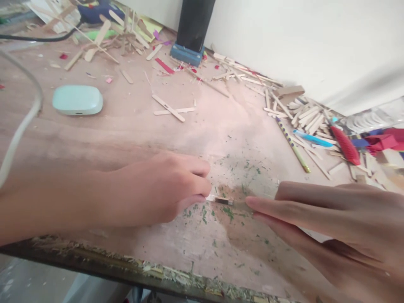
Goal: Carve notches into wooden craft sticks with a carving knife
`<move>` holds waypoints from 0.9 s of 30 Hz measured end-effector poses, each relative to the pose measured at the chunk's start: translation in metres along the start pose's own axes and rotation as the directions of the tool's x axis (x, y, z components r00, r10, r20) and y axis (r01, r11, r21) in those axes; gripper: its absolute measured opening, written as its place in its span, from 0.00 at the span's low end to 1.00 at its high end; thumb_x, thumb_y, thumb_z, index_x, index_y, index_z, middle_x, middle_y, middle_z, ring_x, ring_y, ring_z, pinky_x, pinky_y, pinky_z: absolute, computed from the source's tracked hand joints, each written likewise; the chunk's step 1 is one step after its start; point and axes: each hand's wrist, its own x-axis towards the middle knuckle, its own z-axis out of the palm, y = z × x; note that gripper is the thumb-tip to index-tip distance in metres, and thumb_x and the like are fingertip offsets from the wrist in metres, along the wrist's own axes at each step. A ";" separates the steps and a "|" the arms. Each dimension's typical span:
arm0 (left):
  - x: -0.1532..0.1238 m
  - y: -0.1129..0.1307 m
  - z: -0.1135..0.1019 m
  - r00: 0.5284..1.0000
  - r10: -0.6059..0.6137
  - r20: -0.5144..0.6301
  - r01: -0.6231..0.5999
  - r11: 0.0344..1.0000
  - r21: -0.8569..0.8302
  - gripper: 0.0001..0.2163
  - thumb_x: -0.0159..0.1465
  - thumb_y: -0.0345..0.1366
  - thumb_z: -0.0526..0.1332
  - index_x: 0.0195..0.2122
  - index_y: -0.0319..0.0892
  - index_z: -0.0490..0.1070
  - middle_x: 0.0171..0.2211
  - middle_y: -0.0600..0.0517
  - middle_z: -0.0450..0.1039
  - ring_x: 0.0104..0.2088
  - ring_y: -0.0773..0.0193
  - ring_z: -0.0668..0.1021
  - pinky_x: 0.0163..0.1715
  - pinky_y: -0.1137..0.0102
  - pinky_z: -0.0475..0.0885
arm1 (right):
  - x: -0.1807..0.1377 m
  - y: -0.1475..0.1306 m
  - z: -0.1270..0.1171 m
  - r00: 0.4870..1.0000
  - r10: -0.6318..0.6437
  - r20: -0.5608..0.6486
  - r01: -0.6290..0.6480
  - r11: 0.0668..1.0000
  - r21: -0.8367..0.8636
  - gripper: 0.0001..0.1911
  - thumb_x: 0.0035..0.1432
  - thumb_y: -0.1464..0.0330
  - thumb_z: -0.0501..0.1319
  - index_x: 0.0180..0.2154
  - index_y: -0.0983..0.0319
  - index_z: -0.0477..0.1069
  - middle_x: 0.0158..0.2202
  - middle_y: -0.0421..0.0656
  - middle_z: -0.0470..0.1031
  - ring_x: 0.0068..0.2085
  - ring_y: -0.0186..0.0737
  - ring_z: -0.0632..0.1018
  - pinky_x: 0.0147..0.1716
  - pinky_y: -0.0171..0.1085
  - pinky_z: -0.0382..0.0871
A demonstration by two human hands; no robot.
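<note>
My left hand (179, 185) is closed in a pinch on one end of a small thin strip (223, 201). Past the fingertips the strip is whitish, then dark, with a pale shiny tip; what kind of thing it is I cannot tell. From the right comes my right hand (331, 223), its index finger and thumb close together just beyond the strip's tip. Whether these fingers hold something small is too blurred to make out. Around and below the strip, green shavings (229, 213) lie scattered on the wooden tabletop (126, 139).
Two crossed craft sticks (168, 108) lie mid-table. A mint case (77, 100) and white cable (23, 122) are at left. Stick piles (309, 115), a pencil (293, 145), a blue pen (312, 138) and a red-handled tool (345, 145) lie right. A dark post (194, 27) stands behind.
</note>
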 end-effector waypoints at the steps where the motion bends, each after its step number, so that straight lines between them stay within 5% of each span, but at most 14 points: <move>1: 0.000 0.000 0.000 1.000 -0.005 0.007 0.005 1.000 -0.004 0.15 0.81 0.21 0.68 0.39 0.44 0.87 0.41 0.54 0.83 0.38 0.62 0.81 0.41 0.63 0.72 | 0.001 0.000 -0.001 1.000 -0.013 0.007 0.013 1.000 -0.008 0.23 0.92 0.72 0.62 0.77 0.52 0.82 0.34 0.34 0.77 0.23 0.36 0.73 0.25 0.41 0.65; 7: 0.000 -0.006 0.007 1.000 0.018 -0.006 -0.018 1.000 0.014 0.15 0.80 0.22 0.66 0.38 0.45 0.86 0.40 0.53 0.82 0.37 0.60 0.80 0.39 0.62 0.70 | 0.005 -0.004 -0.006 0.999 -0.044 0.001 0.044 0.999 -0.006 0.16 0.89 0.73 0.63 0.64 0.52 0.86 0.33 0.34 0.78 0.23 0.37 0.75 0.23 0.42 0.64; 27: 0.000 -0.004 0.002 0.999 0.034 -0.009 -0.034 0.999 0.002 0.15 0.84 0.24 0.64 0.42 0.43 0.88 0.42 0.52 0.82 0.38 0.62 0.79 0.41 0.65 0.72 | 0.008 -0.004 -0.007 1.000 -0.029 0.009 0.029 1.000 -0.003 0.19 0.90 0.77 0.60 0.67 0.51 0.82 0.36 0.34 0.81 0.25 0.34 0.77 0.26 0.38 0.69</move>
